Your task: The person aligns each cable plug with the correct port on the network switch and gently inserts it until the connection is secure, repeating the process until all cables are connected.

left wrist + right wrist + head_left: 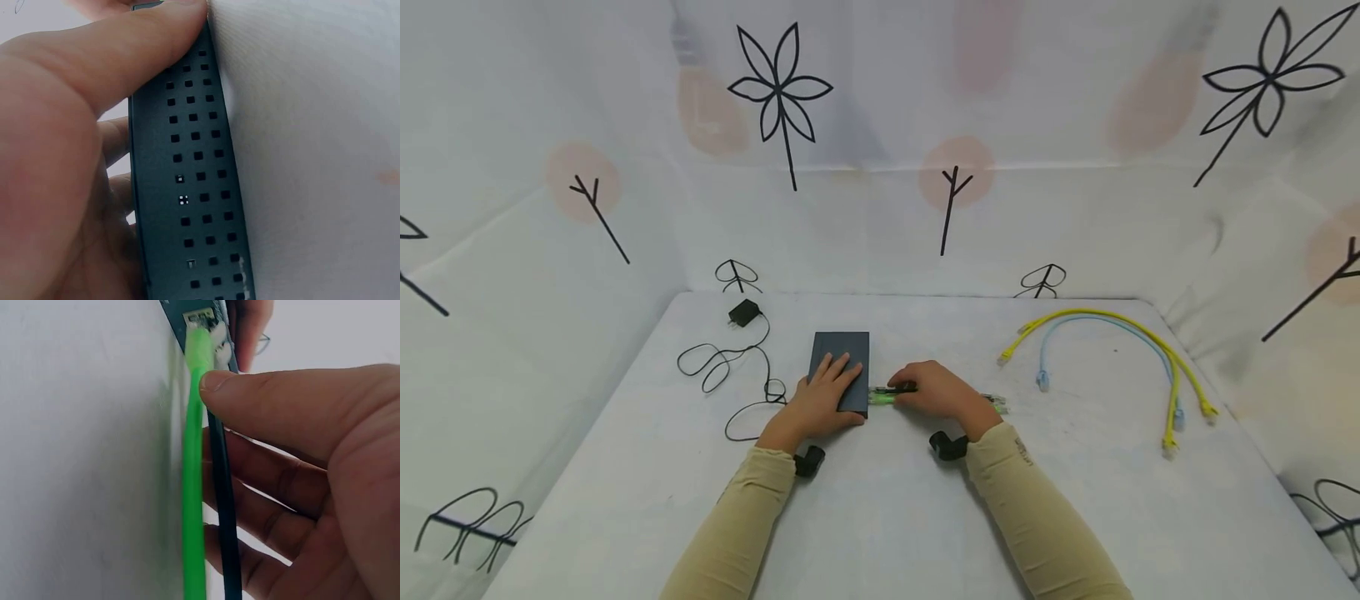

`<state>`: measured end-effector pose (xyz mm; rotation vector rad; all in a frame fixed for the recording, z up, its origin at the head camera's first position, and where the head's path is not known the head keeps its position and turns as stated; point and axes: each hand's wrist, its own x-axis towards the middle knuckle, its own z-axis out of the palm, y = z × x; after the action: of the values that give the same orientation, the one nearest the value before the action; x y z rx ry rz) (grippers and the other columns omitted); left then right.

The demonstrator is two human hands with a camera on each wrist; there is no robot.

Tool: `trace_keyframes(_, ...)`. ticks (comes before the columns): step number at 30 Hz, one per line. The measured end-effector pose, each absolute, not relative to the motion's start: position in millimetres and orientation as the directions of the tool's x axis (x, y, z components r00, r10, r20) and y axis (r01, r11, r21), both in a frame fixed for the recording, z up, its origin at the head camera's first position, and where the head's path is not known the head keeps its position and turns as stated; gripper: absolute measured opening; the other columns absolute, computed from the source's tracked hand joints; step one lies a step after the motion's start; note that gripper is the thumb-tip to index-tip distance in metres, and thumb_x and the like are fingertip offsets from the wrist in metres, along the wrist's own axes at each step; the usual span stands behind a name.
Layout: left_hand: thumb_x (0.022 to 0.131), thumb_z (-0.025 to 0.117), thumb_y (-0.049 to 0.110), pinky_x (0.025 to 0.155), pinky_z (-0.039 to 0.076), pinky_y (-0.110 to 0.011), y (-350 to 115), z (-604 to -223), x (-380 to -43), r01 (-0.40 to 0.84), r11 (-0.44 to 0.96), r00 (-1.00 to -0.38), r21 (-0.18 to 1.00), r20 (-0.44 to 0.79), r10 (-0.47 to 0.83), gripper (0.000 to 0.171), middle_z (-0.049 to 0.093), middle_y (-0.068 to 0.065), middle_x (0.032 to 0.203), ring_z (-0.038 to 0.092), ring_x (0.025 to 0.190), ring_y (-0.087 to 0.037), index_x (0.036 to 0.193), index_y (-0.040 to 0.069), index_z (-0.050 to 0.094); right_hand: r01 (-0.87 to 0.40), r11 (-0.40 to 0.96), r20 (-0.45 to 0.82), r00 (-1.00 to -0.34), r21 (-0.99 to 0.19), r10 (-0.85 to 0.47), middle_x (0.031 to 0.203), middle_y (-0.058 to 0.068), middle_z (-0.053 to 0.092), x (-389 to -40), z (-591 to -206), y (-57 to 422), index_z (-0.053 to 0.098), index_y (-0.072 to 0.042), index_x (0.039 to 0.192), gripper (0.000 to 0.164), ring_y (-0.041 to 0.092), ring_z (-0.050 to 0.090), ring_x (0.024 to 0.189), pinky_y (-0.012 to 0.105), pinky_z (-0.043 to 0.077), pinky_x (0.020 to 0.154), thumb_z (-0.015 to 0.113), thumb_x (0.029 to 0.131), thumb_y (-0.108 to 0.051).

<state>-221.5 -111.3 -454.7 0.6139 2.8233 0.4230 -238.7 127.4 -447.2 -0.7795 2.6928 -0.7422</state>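
My left hand (829, 392) holds a dark blue-grey network switch (840, 346) on the table. Its fingers lie across the top, while the thumb (137, 53) presses the near side, which has square vent holes. By the right side of the switch, my right hand (936, 390) pinches a black network cable (224, 487) near its plug. The thumb tip touches a green network cable (194, 462) running alongside. The green cable's plug (199, 344) meets a port in the switch; how deep it sits cannot be told. The cables' other clear plugs (998, 404) show beyond the right wrist.
At the left lies a black power adapter (744, 312) with its thin cord (724, 357) looped toward the switch. To the right, yellow network cables (1120, 318) and a light blue one (1051, 333) curve together. White table (880, 525) meets patterned cloth walls.
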Motion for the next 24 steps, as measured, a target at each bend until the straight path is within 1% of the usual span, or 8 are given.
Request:
trace_keyframes(4, 0.087, 0.066, 0.054, 0.109, 0.022, -0.069, -112, -454, -220, 0.372, 0.868, -0.889, 0.329, -0.145, 0.435, 0.086, 0.010, -0.002, 0.165, 0.001, 0.152, -0.032, 0.156, 0.025, 0.023, -0.404, 0.742, -0.106, -0.839, -0.535, -0.534, 0.117, 0.001, 0.068, -239, -445, 134, 0.070, -0.014, 0.119, 0.028, 0.018, 0.063, 0.110, 0.038, 0.049, 0.095, 0.067, 0.092, -0.022)
trace_keyframes(10, 0.086, 0.066, 0.054, 0.109, 0.022, -0.069, -111, -455, -221, 0.374, 0.871, -0.889, 0.319, -0.146, 0.435, 0.087, 0.010, -0.003, 0.165, 0.001, 0.152, -0.032, 0.156, 0.025, 0.024, -0.330, 0.763, -0.158, -0.859, -0.556, -0.487, 0.114, 0.000, 0.070, -239, -441, 146, 0.071, -0.015, 0.116, 0.026, 0.016, 0.063, 0.106, 0.037, 0.050, 0.091, 0.068, 0.092, -0.022)
trace_keyframes(15, 0.086, 0.067, 0.054, 0.109, 0.022, -0.069, -110, -453, -220, 0.379, 0.868, -0.887, 0.320, -0.142, 0.440, 0.087, 0.011, -0.003, 0.165, 0.002, 0.152, -0.032, 0.156, 0.024, 0.023, -0.311, 0.767, -0.175, -0.861, -0.561, -0.477, 0.113, 0.000, 0.070, -239, -437, 157, 0.072, -0.014, 0.114, 0.024, 0.017, 0.063, 0.105, 0.037, 0.050, 0.090, 0.067, 0.092, -0.023)
trace_keyframes(19, 0.086, 0.067, 0.054, 0.109, 0.022, -0.069, -110, -454, -220, 0.383, 0.866, -0.885, 0.321, -0.140, 0.444, 0.088, 0.010, -0.003, 0.165, 0.002, 0.152, -0.032, 0.156, 0.024, 0.023, -0.285, 0.776, -0.196, -0.866, -0.563, -0.460, 0.112, -0.001, 0.070, -240, -434, 167, 0.073, -0.016, 0.111, 0.022, 0.017, 0.062, 0.105, 0.038, 0.050, 0.091, 0.066, 0.092, -0.024)
trace_keyframes(24, 0.086, 0.066, 0.055, 0.109, 0.022, -0.069, -110, -455, -220, 0.384, 0.868, -0.886, 0.314, -0.138, 0.442, 0.088, 0.010, -0.003, 0.165, 0.001, 0.152, -0.031, 0.156, 0.024, 0.023, -0.269, 0.787, -0.206, -0.872, -0.555, -0.443, 0.109, -0.003, 0.070, -243, -435, 177, 0.073, -0.018, 0.109, 0.021, 0.016, 0.061, 0.103, 0.038, 0.049, 0.090, 0.065, 0.092, -0.027)
